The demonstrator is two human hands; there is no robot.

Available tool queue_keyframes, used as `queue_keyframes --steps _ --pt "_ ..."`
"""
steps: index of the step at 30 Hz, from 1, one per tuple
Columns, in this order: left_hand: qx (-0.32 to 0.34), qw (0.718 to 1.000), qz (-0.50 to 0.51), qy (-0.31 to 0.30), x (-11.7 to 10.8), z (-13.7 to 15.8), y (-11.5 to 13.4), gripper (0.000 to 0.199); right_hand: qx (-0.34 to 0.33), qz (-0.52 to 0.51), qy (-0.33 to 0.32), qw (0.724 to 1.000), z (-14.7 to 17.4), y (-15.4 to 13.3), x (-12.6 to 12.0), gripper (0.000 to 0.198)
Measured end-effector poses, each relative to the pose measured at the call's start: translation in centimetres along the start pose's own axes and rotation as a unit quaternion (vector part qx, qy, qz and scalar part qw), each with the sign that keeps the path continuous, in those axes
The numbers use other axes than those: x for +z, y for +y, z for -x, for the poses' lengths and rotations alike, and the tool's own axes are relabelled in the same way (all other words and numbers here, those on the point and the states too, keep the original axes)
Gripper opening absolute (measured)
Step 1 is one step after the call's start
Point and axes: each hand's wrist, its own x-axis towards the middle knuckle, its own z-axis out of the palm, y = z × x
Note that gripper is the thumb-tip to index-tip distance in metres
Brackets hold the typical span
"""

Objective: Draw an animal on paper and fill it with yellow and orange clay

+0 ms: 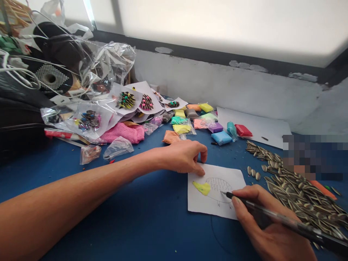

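A white sheet of paper (198, 204) lies on the blue tabletop. On it is a pencil-thin drawing of a rounded animal (216, 188), with marks across its body, thin legs and a yellow head that looks like clay. My right hand (268, 221) is closed around a black pen (272, 214), whose tip is on the animal's body. At the paper's upper left corner, my left hand (183, 156) rests with its thumb on the sheet and its fingers bent, thumb and index apart. Just behind it sits an orange clay packet (171, 137).
Sunflower seeds (301, 197) are heaped on the right. Several coloured clay packets (221, 137) lie behind the paper. Farther left are seed-covered clay pieces (126, 100) on paper, a pink cloth (125, 132) and clear plastic bags (114, 58). A wall (195, 78) closes the back.
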Motion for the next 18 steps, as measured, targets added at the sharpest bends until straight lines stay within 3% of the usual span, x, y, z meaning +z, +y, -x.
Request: queue_keyframes --steps 4,12,18 --pt "-0.004 1.000 0.002 -0.001 -0.01 -0.04 0.00 0.036 0.022 -0.006 0.000 1.000 0.03 -0.10 -0.13 0.010" --pt "-0.002 1.000 0.009 -0.004 -0.06 0.01 0.09 0.033 0.093 0.027 0.068 0.993 0.08 -0.71 0.56 0.033" --pt "-0.001 1.000 0.005 -0.002 -0.03 0.00 0.04 0.034 0.091 0.036 0.060 0.993 0.08 -0.30 0.42 0.029"
